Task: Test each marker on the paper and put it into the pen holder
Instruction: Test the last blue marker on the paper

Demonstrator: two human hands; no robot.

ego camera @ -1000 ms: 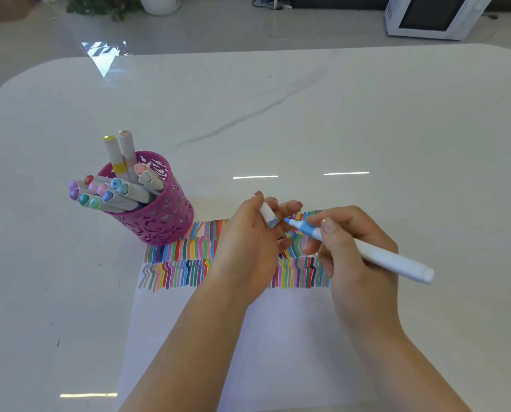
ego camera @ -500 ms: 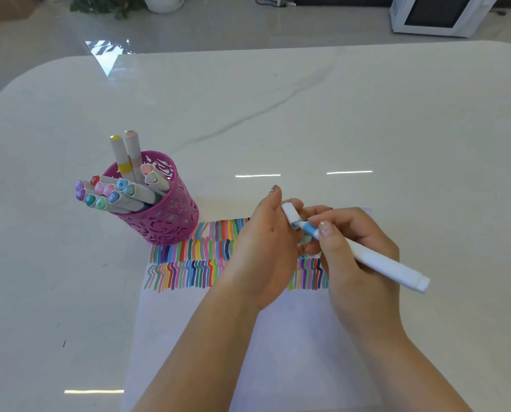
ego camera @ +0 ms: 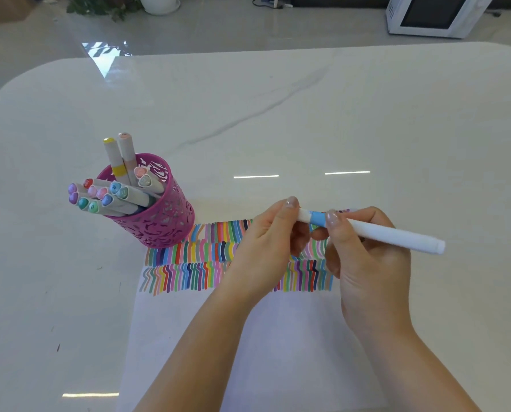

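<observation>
Now, step in hand: as I judge it, capping the white-barrelled marker with the light-blue collar (ego camera: 376, 231), which I hold in the air over the striped end of the paper.

Right grip: my right hand (ego camera: 367, 263) is closed round the marker just behind the blue collar, thumb on top, the barrel running out past my knuckles to the right and a little toward me.

Left grip: my left hand (ego camera: 266, 251) is pinched on the small white cap (ego camera: 303, 216), fingertip on its top; the cap meets the blue collar, though whether it has clicked home I cannot tell.

Long axis: nearly level, cap end pointing left, tail end to my right.

Where it must go: the pink perforated metal pen holder (ego camera: 159, 215) stands to the left of both grips and slightly farther from me, on the far left corner of the white sheet of paper (ego camera: 278, 337), already crowded with capped markers (ego camera: 111, 194) leaning left.

Nearer hand: the left, which sits between the marker and the holder.

What the move calls for: I judge the marker must swing from level toward upright and travel left.

Tabletop: the glossy white marble tabletop (ego camera: 367, 129) is bare beyond the paper.
</observation>
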